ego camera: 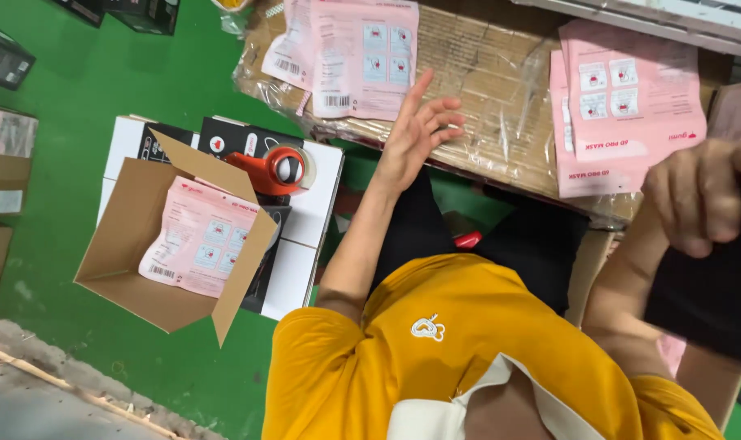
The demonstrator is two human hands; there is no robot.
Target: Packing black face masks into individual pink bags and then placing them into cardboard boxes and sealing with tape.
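My left hand (419,134) is stretched forward with fingers spread and holds nothing. It hovers over a plastic-wrapped cardboard surface (484,90), just right of a stack of pink flat packets (354,57). My right hand (700,195) at the right edge is closed on a black flat item (712,301), raised close to the camera. A second stack of pink packets (623,106) lies just left of that hand. My yellow shirt (460,350) fills the bottom of the view.
An open cardboard box (134,204) with a pink packet (195,236) inside sits at the left on white and black cartons (309,212). A red tape dispenser (277,171) rests on those cartons. More cardboard boxes (0,187) stand on the green floor (85,73).
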